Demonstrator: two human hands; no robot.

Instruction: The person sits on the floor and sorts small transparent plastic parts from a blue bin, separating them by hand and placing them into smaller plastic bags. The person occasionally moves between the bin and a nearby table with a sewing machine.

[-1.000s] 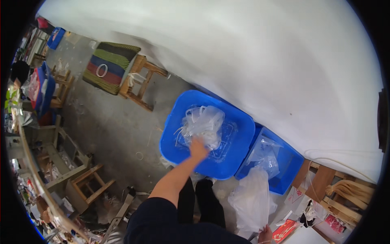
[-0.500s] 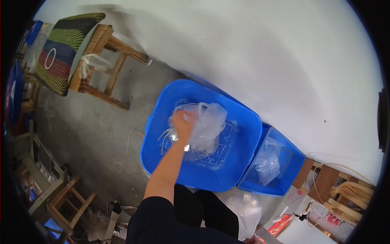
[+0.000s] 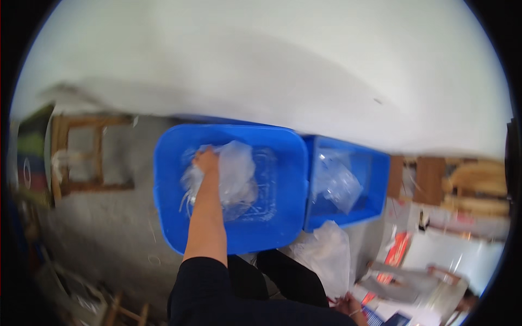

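My left hand (image 3: 205,161) reaches into a big blue plastic tub (image 3: 280,233), its fingers bent closed on a crumpled translucent plastic bag (image 3: 238,163). More clear plastic and some thin white strips lie under and around that bag on the tub's floor. Low in the picture, my right hand (image 3: 350,307) has its fingers closed at the edge of a whitish plastic bag (image 3: 326,255). This second bag sits beside my right leg, in front of the smaller blue bin. What it contains cannot be made out.
A smaller blue bin (image 3: 375,190) with clear plastic bags (image 3: 340,187) in it stands right of the tub. Behind both rises a white wall (image 3: 261,70). A wooden stool (image 3: 98,152) is at the left. Wooden pieces (image 3: 476,179) and another person (image 3: 465,304) are at the right.
My view has swung, so tub and bin sit further left and level. My left hand is still at the translucent bag. My right hand and the whitish bag now show more fully.
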